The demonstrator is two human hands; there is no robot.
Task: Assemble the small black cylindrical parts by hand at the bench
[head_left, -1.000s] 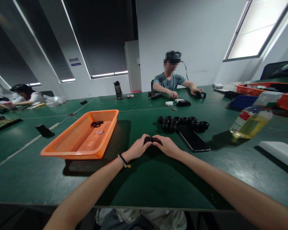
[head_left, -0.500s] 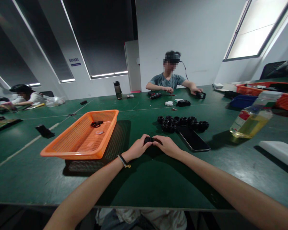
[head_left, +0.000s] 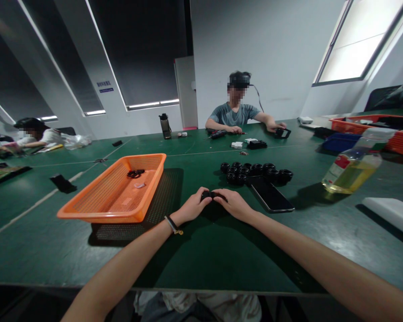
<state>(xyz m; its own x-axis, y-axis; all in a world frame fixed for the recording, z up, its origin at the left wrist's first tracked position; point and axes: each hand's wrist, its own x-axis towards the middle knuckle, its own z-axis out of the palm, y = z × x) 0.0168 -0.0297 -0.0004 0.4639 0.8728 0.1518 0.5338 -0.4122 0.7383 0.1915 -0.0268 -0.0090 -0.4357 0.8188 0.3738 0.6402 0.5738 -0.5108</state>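
My left hand (head_left: 192, 208) and my right hand (head_left: 231, 204) meet over the green table (head_left: 201, 255), both closed round one small black ring-shaped part (head_left: 211, 195) held between their fingertips. Just beyond them lies a cluster of several similar black round parts (head_left: 255, 172). A dark phone (head_left: 270, 196) lies flat to the right of my right hand. An orange mesh basket (head_left: 116, 190) sits to the left on a black mat and holds a black ring part and a small pale piece.
A bottle of yellow liquid (head_left: 352, 167) lies at the right, with a white slab (head_left: 391, 212) nearer. Orange and blue trays (head_left: 372, 129) stand far right. A person (head_left: 238, 112) works across the table; another person (head_left: 36, 134) sits far left. A dark flask (head_left: 165, 126) stands behind.
My hands stay together on the black part almost without moving. The person opposite has shifted a hand on the table.
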